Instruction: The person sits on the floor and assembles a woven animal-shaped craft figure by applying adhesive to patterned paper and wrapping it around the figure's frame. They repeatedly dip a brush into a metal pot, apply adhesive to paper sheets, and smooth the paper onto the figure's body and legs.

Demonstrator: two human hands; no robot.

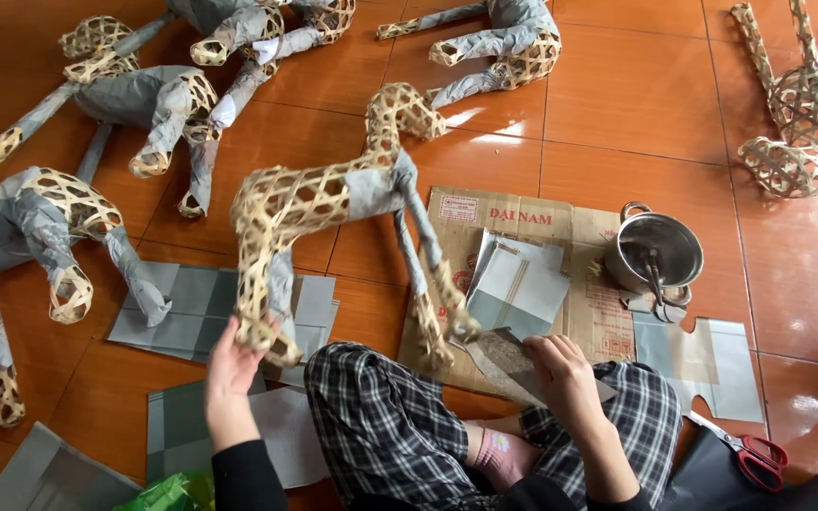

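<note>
Orange floor tiles (pixel 617 104) carry the work. Standing near the knees is a woven bamboo animal frame (pixel 333 203), partly papered grey; the left hand (pixel 231 364) has its fingers closed on a rear leg. The right hand (pixel 560 369) pinches a grey paper strip (pixel 523 364) over flattened cardboard (pixel 560 227). Just beyond sits a metal pot (pixel 655 248); red scissors (pixel 755 459) lie right.

I am sitting cross-legged, both forearms in black sleeves reaching forward over my knees. My left grip (pixel 232 358) is raised, palm turned away, fingers curling up and closing around what it holds. My right grip (pixel 560 367) is lying lower over my right knee, knuckles up, fingers bent and pinching downward.
</note>
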